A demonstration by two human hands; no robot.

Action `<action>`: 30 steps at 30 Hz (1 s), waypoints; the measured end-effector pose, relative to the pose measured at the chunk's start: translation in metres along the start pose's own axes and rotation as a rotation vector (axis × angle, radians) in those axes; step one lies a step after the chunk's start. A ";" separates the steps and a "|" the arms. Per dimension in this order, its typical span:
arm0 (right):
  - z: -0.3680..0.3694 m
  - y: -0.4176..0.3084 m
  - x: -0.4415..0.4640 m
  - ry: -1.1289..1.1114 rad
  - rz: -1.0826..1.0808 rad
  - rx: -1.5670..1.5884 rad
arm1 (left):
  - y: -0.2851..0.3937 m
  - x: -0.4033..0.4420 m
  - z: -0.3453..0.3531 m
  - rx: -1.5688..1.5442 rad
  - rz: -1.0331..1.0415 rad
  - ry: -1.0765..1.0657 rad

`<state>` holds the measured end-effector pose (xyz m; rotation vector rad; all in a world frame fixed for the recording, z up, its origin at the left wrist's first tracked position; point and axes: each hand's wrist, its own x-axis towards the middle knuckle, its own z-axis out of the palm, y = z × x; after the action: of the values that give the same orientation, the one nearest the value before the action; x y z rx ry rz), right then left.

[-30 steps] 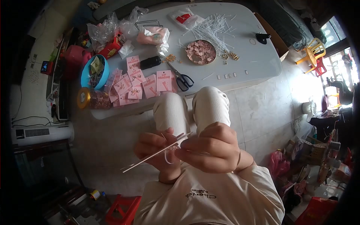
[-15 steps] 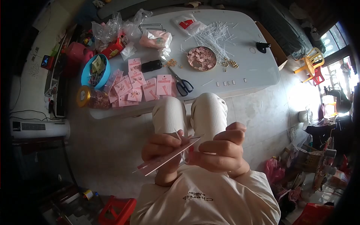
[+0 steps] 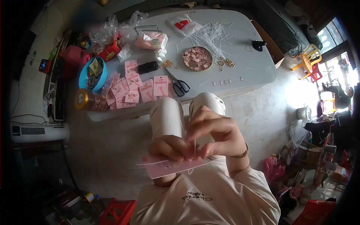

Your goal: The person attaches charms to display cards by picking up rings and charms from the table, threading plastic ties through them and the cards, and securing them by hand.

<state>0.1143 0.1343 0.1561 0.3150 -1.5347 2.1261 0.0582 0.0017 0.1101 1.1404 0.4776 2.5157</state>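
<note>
A pink card (image 3: 165, 171) is held above my lap, its printed face tilted up. My left hand (image 3: 170, 148) grips its upper edge with the fingers closed. Close beside it, my right hand (image 3: 217, 137) has thumb and fingers closed around a thin white plastic strip (image 3: 195, 145), which stands up from the card. A small loop of the strip hangs below the card. The fingertips of both hands nearly touch and partly hide the strip.
On the grey table (image 3: 240, 48) lie more pink cards (image 3: 147, 90), scissors (image 3: 179, 85), a round tin of pink pieces (image 3: 197, 59), white strips (image 3: 213, 35), a blue basket (image 3: 92, 75) and a lidded jar (image 3: 90, 100). A red stool (image 3: 118, 210) stands at the lower left.
The card has turned to show more of its printed face. My right hand has moved up and over toward my left hand and now pinches the white strip.
</note>
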 end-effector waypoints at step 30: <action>-0.015 0.027 -0.026 0.129 -0.070 -0.675 | -0.015 0.003 0.015 0.171 -0.616 0.531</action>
<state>0.1237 0.1354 0.1165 -0.0079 -2.0053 1.4268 0.0704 0.0191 0.1147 0.2661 1.0156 2.2062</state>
